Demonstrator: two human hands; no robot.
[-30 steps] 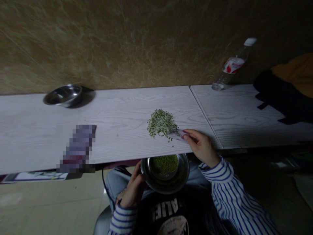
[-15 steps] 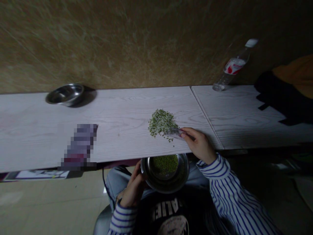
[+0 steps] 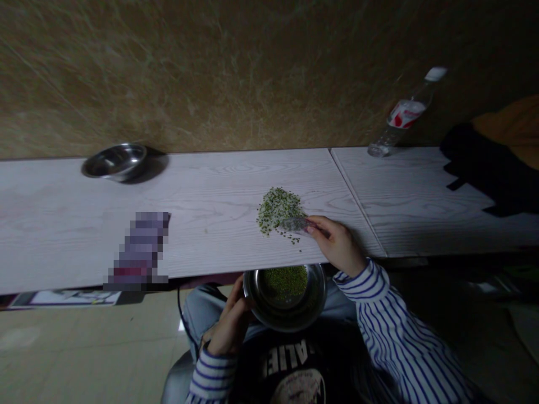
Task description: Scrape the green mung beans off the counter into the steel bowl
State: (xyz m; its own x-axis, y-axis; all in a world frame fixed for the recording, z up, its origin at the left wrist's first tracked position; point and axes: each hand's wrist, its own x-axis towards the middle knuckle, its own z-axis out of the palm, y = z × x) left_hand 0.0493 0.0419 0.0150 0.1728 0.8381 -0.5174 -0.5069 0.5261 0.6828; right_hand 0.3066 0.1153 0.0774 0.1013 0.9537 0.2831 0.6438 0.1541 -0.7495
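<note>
A pile of green mung beans mixed with white, rice-like grains (image 3: pixel 275 203) lies on the white wood-grain table. My right hand (image 3: pixel 334 241) pinches a small, thin, see-through plastic piece (image 3: pixel 293 224), whose far end touches the lower right of the pile; its exact kind is unclear. A few loose beans are scattered just below it. Under the table's front edge, my left hand (image 3: pixel 231 325) grips the left rim of a steel bowl (image 3: pixel 290 322) over my lap. Mung beans (image 3: pixel 285 283) cover the bowl's bottom. The table edge hides the bowl's far rim.
A second steel bowl (image 3: pixel 114 163) stands at the back left of the table (image 3: pixel 210 247). Nearer the front left lies a pixelated purple item (image 3: pixel 141 247). A clear bottle (image 3: pixel 400 118) and a dark and orange cloth-like bundle (image 3: pixel 484 163) are at the right, by the wall.
My right hand has moved slightly left, bringing the plastic piece further into the pile's lower edge. My left hand and the bowl stay put.
</note>
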